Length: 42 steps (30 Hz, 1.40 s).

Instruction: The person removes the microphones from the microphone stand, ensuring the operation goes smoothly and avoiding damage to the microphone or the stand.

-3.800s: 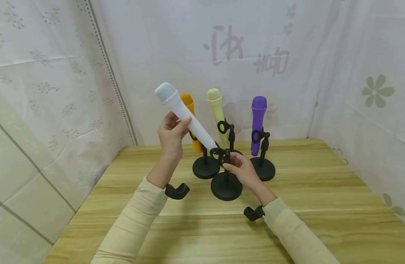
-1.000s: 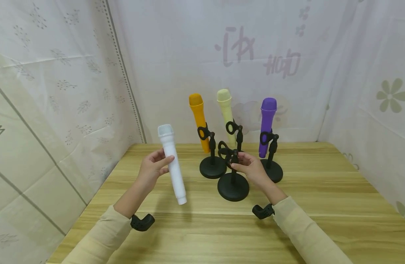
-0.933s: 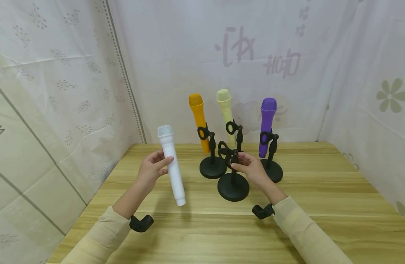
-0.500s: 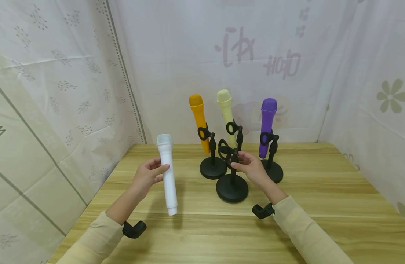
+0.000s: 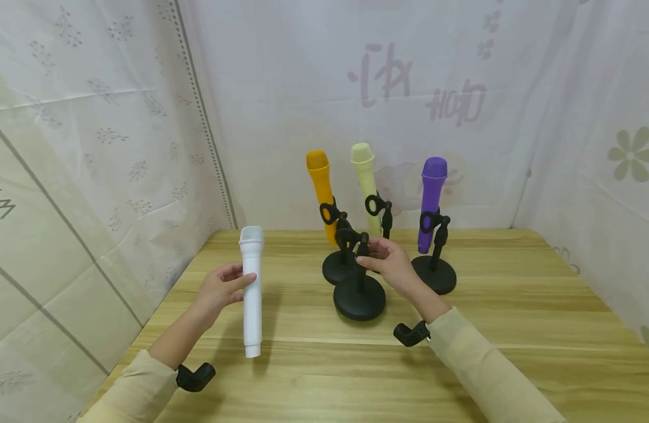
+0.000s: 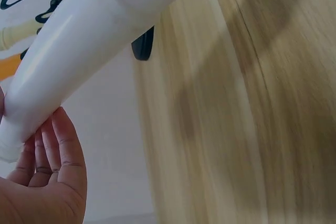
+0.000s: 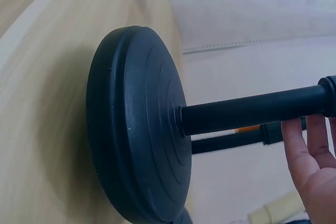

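My left hand (image 5: 214,294) grips a white microphone (image 5: 252,317) around its middle, thumb across the front. It hangs nearly upright over the left of the table, mesh head up. My right hand (image 5: 392,267) pinches the pole of a black microphone stand (image 5: 359,298), whose clip holds no microphone. In the right wrist view the stand's round base (image 7: 152,129) is tilted, with a shadow on the wood beside it. The left wrist view shows the microphone's white body (image 6: 79,40) close up, with fingers (image 6: 65,140) curled against it.
Behind stand an orange microphone (image 5: 321,188), a pale yellow one (image 5: 367,179) and a purple one (image 5: 432,197), each in a black stand. The held stand overlaps the orange one's base (image 5: 335,267). Patterned curtains (image 5: 282,117) border the wooden table (image 5: 314,376).
The white microphone has come away from the stand's clip, moving left and lower, and turned upright. Lately the right hand has shifted the stand slightly left, tilting it.
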Motion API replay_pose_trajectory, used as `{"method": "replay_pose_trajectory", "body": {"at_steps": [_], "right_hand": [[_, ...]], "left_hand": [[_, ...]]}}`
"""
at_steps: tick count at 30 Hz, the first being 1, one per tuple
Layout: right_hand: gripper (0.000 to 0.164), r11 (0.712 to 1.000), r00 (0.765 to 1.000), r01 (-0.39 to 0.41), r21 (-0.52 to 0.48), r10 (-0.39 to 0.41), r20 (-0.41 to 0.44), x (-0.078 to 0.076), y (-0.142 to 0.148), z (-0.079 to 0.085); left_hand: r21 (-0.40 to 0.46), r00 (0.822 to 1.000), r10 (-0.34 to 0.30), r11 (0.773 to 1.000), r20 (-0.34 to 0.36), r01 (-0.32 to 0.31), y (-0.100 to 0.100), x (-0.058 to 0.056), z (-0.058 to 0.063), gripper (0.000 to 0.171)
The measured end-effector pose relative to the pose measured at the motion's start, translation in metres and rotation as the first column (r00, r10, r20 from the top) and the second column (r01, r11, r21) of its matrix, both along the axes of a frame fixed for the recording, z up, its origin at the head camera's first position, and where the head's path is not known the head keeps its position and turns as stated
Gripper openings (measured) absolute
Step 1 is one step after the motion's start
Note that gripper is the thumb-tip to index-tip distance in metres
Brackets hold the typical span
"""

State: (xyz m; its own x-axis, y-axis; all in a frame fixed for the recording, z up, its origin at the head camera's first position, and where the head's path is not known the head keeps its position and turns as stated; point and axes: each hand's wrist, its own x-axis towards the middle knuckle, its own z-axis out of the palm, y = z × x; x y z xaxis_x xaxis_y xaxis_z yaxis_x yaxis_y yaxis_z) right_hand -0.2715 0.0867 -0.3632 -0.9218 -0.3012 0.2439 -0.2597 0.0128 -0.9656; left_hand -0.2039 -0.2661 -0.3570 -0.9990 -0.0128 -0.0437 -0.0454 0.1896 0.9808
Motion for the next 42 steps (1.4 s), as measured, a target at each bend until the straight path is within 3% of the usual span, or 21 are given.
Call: {"method": "replay_pose_trajectory", "body": {"at_steps": [9,15,30,36,42], "right_hand": [[0.042,0.999,0.999,-0.032,-0.029,0.031,-0.026,-0.003,-0.024,0.010],[0.046,1.000,1.000,-0.012,0.007,0.012,-0.003,-0.002,-0.041,0.016],[0.045,0.997,0.998,-0.063,-0.035,0.063,-0.014,-0.010,-0.076,0.020],[0.042,0.999,0.999,-0.037,-0.028,0.036,-0.026,-0.014,-0.090,0.021],[0.044,1.000,1.000,0.008,0.001,-0.008,-0.020,-0.019,-0.107,0.024]], "left_hand": [[-0.034,0.999,0.021,0.999,0.038,-0.020,-0.022,0.008,-0.002,0.068],[-0.061,0.998,0.013,0.998,0.057,-0.009,-0.032,0.015,-0.004,0.067],[-0.019,0.985,-0.102,0.994,0.141,0.105,-0.059,0.026,-0.018,0.058],[-0.036,0.972,-0.181,0.981,0.152,0.189,-0.071,0.032,-0.027,0.055],[-0.055,0.963,-0.217,0.972,0.156,0.228,-0.081,0.034,-0.034,0.048]]}}
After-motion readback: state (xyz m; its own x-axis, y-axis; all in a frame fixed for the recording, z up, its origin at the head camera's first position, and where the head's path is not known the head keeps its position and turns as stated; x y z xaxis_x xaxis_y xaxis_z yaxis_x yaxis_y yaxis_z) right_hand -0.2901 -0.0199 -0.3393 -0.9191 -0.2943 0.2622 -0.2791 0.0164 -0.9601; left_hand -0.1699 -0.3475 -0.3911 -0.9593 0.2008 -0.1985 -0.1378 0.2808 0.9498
